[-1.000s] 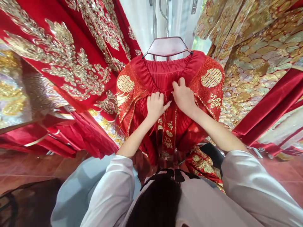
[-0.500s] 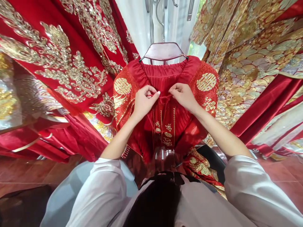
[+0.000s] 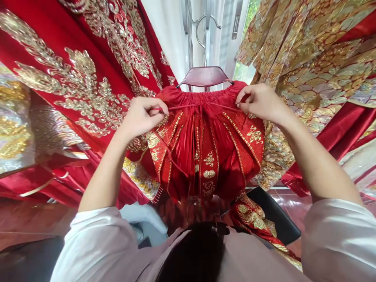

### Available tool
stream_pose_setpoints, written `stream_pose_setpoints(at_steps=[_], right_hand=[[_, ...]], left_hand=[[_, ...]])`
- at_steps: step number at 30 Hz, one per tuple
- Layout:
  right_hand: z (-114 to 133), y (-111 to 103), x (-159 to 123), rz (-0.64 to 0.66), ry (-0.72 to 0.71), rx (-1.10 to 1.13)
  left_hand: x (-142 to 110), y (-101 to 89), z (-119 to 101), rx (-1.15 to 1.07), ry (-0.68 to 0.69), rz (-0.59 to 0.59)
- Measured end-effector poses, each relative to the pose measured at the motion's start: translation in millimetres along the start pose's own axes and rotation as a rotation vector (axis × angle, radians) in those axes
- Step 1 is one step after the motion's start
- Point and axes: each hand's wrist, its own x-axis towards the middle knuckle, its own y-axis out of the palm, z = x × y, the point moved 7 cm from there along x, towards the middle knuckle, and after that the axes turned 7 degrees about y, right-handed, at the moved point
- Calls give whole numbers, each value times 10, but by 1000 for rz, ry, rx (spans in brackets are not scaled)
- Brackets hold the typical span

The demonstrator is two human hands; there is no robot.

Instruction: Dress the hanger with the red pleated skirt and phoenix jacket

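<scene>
A red skirt with gold embroidery hangs in front of me by its gathered waist from a hanger. A thin red drawstring comes out at the middle of the waistband. My left hand pinches one end of it, and that end's tail dangles down over the skirt. On the other side, my right hand has the opposite end between thumb and fingers. Both ends run nearly straight out from the centre, where they meet at the waistband.
Red garments with silver-gold beading hang close on the left. To the right hangs a gold scale-patterned garment. Below are a grey-blue chair, a black seat and a red-gold cloth beside it.
My hands have moved apart to the left and right, drawing the string out sideways. The waistband has bunched closed at the front, and the skirt's panels now spread below it.
</scene>
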Motion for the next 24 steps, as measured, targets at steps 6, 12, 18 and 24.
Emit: stream_pose_setpoints(at_steps=[6, 12, 18, 24], right_hand=[[429, 458, -92, 601, -164, 269], [596, 431, 74, 203, -111, 587], [576, 493, 69, -18, -145, 250], [594, 588, 26, -21, -234, 77]], left_hand=[[45, 0, -138, 444, -181, -247], [411, 326, 90, 18, -193, -439], [486, 781, -145, -454, -57, -236], [394, 854, -195, -431, -51, -197]])
